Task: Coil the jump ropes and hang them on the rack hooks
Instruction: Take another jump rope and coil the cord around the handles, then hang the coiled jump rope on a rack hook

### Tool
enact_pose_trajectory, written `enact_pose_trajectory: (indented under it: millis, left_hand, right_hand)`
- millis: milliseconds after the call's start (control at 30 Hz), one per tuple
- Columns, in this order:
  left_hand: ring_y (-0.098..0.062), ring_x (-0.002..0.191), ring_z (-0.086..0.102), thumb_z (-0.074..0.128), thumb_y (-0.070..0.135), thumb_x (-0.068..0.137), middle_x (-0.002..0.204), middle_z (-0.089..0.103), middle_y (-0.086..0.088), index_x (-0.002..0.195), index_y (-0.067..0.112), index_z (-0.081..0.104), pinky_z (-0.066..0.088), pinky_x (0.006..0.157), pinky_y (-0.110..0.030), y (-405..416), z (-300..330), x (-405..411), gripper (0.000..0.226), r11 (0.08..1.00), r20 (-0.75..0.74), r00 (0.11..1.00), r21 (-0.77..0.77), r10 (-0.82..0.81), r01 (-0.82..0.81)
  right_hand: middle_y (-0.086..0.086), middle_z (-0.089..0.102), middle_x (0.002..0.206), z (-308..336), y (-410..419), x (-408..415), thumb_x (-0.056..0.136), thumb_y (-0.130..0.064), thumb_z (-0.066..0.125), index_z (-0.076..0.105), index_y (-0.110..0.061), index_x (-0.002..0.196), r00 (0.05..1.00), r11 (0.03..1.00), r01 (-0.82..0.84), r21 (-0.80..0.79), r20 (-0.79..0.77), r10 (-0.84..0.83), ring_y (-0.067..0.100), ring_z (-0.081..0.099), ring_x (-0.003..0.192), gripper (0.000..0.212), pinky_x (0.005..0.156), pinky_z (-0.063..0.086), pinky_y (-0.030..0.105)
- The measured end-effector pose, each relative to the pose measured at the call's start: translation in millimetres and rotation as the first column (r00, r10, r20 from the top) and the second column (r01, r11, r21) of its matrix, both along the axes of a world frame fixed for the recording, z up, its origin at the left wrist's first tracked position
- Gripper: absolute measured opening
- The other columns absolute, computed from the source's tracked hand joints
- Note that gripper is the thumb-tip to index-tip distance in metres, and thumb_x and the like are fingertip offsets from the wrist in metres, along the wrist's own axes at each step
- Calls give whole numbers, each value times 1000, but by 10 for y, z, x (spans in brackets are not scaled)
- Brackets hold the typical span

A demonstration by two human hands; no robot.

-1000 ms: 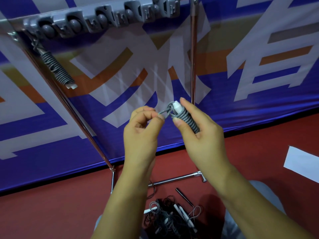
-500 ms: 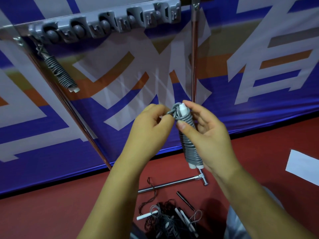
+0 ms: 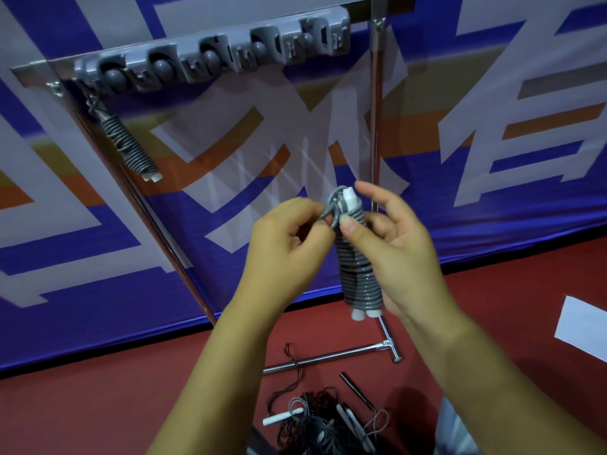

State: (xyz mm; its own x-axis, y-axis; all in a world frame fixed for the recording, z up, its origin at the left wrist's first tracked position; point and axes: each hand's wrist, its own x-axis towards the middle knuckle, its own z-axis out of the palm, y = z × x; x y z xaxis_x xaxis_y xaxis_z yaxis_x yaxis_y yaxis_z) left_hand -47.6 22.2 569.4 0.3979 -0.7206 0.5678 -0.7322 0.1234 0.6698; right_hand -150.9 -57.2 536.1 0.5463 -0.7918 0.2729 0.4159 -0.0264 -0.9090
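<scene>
2 white handles wound tightly in grey cord form the coiled jump rope (image 3: 359, 264), held upright between both hands in front of the banner. Right hand (image 3: 399, 254) grasps the coil, thumb near its top; left hand (image 3: 289, 244) pinches the cord loop beside the upper end. 1 coiled grey rope (image 3: 131, 146) hangs from the grey plastic hook rack (image 3: 210, 57). Loose ropes (image 3: 322, 425) lie on the red floor (image 3: 98, 405).

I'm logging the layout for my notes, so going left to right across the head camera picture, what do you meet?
Hung coiled rope on the rack's leftmost hook → left hand pinching the rope's loop → coiled jump rope → right hand holding it → white sheet on the red floor.
</scene>
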Motion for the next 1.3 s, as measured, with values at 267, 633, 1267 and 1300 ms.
enact_pose_trajectory:
  millis: [267,633,1267,1300]
  left_hand:
    - [0,58,58,54,-6,87,57,63,10,77,8,66,46,59,-13,16,242,293,21,994,-384,923,-89,24,-63]
    - [-9,70,64,54,-4,90,68,68,5,74,15,65,53,70,-21,154,453,518,27,978,-375,920,-206,-119,43]
    - [-11,56,58,53,1,94,68,61,-7,84,6,62,54,57,-24,99,1275,1655,15,987,-284,946,6,157,-162]
    - [-11,55,58,53,1,94,68,62,-6,83,7,63,53,58,-24,109,1288,1741,16,981,-284,941,-9,184,-195]
  right_hand:
    - [3,74,98,251,53,123,80,-6,67,59,-23,107,995,995,-97,-31,12,97,24,70,91,33,82,56,39]
    - [10,73,99,414,49,446,72,-11,62,60,-18,115,939,948,-304,100,201,280,28,72,83,44,74,58,31]
    - [7,63,102,1186,-190,1805,98,-21,48,61,-15,100,854,855,-490,-169,-286,434,15,60,89,14,61,50,25]
    - [8,62,101,1214,-189,1899,97,-17,49,61,-15,101,849,848,-499,-181,-298,436,16,59,90,13,60,50,25]
